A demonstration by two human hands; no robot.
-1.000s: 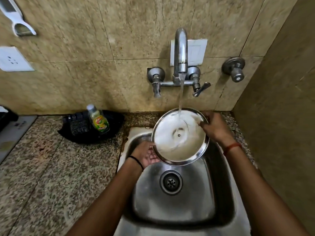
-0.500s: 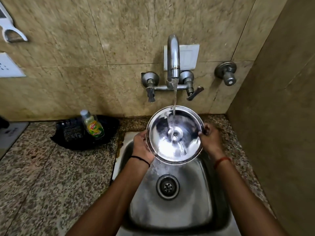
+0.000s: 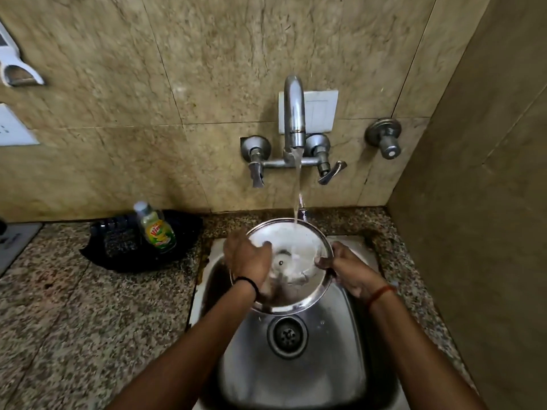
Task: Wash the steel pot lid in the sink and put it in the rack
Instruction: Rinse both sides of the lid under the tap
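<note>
The round steel pot lid (image 3: 296, 294) is held over the steel sink (image 3: 349, 350), inner side up, under water running from the wall tap (image 3: 294, 113). The stream lands near the lid's far rim. My right hand (image 3: 346, 269) grips the lid's right rim. My left hand (image 3: 247, 258) lies flat on the lid's left inner surface, fingers spread toward the centre. No rack is in view.
A dish-soap bottle (image 3: 155, 227) stands on a black tray (image 3: 118, 247) on the granite counter (image 3: 88, 321) left of the sink. The sink drain (image 3: 287, 334) lies below the lid. A side wall (image 3: 488, 202) closes in on the right.
My left hand has moved from the lid's left rim onto its inner surface. The lid has shifted slightly, so the water now falls near its far rim.
</note>
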